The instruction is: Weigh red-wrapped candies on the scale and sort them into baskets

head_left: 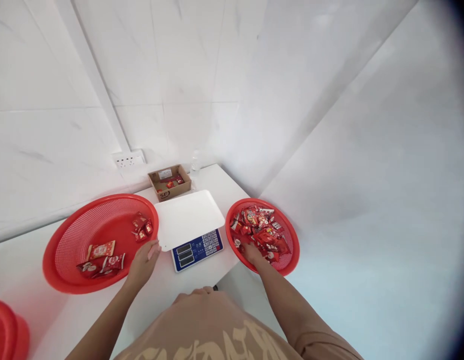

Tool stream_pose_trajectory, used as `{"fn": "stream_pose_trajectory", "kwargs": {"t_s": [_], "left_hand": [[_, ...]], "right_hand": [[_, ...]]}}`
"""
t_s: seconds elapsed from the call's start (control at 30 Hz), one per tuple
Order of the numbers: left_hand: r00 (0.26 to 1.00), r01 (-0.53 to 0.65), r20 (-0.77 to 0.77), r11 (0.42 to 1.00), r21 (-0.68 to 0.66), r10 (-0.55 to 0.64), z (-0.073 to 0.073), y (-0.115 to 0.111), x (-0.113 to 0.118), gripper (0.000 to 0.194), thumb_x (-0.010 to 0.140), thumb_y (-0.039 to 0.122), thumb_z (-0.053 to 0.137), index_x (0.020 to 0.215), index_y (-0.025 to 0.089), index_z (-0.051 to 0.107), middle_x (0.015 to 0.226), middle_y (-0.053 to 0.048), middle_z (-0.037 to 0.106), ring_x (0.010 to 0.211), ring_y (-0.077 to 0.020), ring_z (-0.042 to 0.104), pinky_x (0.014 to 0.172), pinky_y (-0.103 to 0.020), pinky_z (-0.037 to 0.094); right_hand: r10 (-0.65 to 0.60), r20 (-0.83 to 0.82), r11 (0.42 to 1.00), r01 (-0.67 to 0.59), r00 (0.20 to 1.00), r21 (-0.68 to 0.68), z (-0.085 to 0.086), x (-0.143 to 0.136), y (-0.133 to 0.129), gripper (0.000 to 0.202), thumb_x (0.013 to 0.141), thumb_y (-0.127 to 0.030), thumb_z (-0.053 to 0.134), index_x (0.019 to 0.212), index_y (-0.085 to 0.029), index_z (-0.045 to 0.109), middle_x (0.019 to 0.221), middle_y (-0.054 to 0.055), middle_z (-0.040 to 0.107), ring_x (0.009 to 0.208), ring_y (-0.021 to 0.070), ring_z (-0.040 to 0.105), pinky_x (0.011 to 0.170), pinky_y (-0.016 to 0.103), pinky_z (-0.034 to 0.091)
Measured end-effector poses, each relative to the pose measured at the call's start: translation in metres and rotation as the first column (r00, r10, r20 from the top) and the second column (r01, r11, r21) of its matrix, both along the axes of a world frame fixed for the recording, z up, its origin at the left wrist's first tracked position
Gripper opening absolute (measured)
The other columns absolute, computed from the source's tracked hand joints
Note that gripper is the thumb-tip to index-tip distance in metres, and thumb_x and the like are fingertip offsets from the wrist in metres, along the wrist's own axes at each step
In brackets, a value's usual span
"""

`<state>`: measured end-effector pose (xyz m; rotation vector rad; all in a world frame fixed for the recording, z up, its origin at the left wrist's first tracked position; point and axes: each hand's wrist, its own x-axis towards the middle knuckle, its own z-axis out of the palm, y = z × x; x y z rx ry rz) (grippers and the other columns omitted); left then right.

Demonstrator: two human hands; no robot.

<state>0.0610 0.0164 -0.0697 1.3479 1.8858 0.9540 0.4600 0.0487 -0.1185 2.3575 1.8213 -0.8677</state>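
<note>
My left hand (143, 262) is at the right rim of a wide red mesh basket (57, 272), its curled fingertips beside the near left corner of a white scale tray (190, 217). Whether anything is between those fingers I cannot make out. Inside that basket lie a few red snack packets (100, 262) and a small cluster of wrapped pieces (142, 227). My right hand (251, 253) reaches into a smaller red basket (295, 247), among many red wrapped packets (264, 235); its fingers are mostly hidden. The scale's blue keypad panel (197, 250) faces me below the tray.
Behind the tray stands an open cardboard box (172, 192) with some red packets in it, beside a clear plastic bottle (195, 162). Another red container (14, 330) is at the lower left. White walls and a socket strip (129, 159) border the white table (168, 285).
</note>
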Motion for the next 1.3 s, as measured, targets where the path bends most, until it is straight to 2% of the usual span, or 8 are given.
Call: {"fn": "stream_pose_trajectory", "kwargs": {"t_s": [0.23,0.37,0.5,0.77,0.93,1.07,1.2,1.3], "left_hand": [[0.765,0.254,-0.608,0.967,-0.020,-0.213,-0.029,-0.019,-0.022,0.050,0.085,0.038,0.036,0.126,0.012,0.049,0.133,-0.019,0.048,0.125,-0.0317,0.042,0.100,-0.047,0.036],[0.686,0.220,-0.707,0.975,-0.022,-0.170,-0.033,-0.023,-0.050,0.051,0.085,0.041,0.033,0.122,0.010,0.051,0.123,-0.020,0.056,0.116,-0.0317,0.050,0.097,-0.046,0.038],[0.643,0.171,-0.754,0.985,-0.027,-0.132,-0.030,-0.027,-0.078,0.049,0.084,0.043,0.035,0.115,0.011,0.054,0.113,-0.019,0.062,0.111,-0.0324,0.054,0.095,-0.046,0.039],[0.700,0.062,-0.713,0.998,0.028,-0.024,-0.016,-0.036,-0.098,0.052,0.081,0.048,0.038,0.109,0.010,0.057,0.111,-0.022,0.062,0.114,-0.0378,0.050,0.093,-0.054,0.038],[0.904,0.102,-0.427,0.972,0.209,-0.003,0.017,-0.019,-0.053,0.039,0.082,0.042,0.041,0.108,0.016,0.057,0.117,-0.016,0.060,0.121,-0.0312,0.045,0.102,-0.049,0.033],[0.977,0.136,0.169,0.991,-0.001,-0.133,0.050,-0.001,0.021,0.040,0.080,0.043,0.051,0.112,0.021,0.056,0.119,-0.012,0.059,0.113,-0.0258,0.053,0.099,-0.042,0.039],[0.585,0.320,0.811,0.918,-0.234,0.003,0.066,0.015,0.089,0.048,0.079,0.050,0.055,0.119,0.023,0.050,0.123,-0.013,0.056,0.106,-0.0235,0.057,0.088,-0.040,0.048],[0.253,0.510,0.963,0.834,-0.211,0.089,0.065,0.023,0.111,0.044,0.082,0.051,0.051,0.115,0.021,0.053,0.110,-0.011,0.062,0.089,-0.0221,0.064,0.080,-0.044,0.051]], "right_hand": [[-0.138,-0.284,0.990,0.140,0.949,-0.014,-0.003,-0.004,0.007,0.047,0.082,-0.035,0.052,0.125,-0.016,0.052,0.107,0.011,0.064,0.093,0.0199,0.059,0.080,0.030,0.043],[-0.265,-0.563,0.963,0.242,0.783,-0.117,0.004,-0.009,0.010,0.044,0.077,-0.040,0.057,0.115,-0.019,0.060,0.112,0.008,0.064,0.096,0.0191,0.059,0.084,0.031,0.043],[-0.283,-0.596,0.959,0.238,0.752,-0.155,0.011,-0.015,0.012,0.026,0.073,-0.036,0.061,0.088,-0.017,0.068,0.086,0.007,0.069,0.073,0.0163,0.059,0.069,0.028,0.044],[-0.306,-0.677,0.935,0.345,0.669,-0.083,0.030,-0.007,0.012,0.016,0.068,-0.033,0.060,0.071,-0.017,0.060,0.042,-0.008,0.040,0.039,0.0063,0.032,0.042,0.020,0.025],[-0.316,-0.821,0.874,0.483,0.476,-0.056,0.064,-0.007,0.019,0.026,0.062,-0.038,0.068,0.074,-0.016,0.062,0.042,-0.009,0.040,0.041,0.0065,0.034,0.043,0.021,0.028],[-0.212,-0.895,0.914,0.404,0.393,-0.039,0.096,-0.037,0.024,0.033,0.059,-0.040,0.071,0.081,-0.016,0.063,0.042,-0.008,0.043,0.041,0.0064,0.035,0.043,0.020,0.028],[-0.066,-0.919,0.996,0.073,0.389,-0.041,0.119,-0.089,0.022,0.029,0.061,-0.039,0.070,0.079,-0.016,0.063,0.044,-0.008,0.046,0.039,0.0052,0.036,0.042,0.020,0.028],[0.018,-0.904,0.979,-0.191,0.427,-0.071,0.124,-0.124,0.015,0.028,0.063,-0.037,0.070,0.081,-0.017,0.063,0.047,-0.007,0.050,0.040,0.0055,0.040,0.042,0.020,0.031]]}}
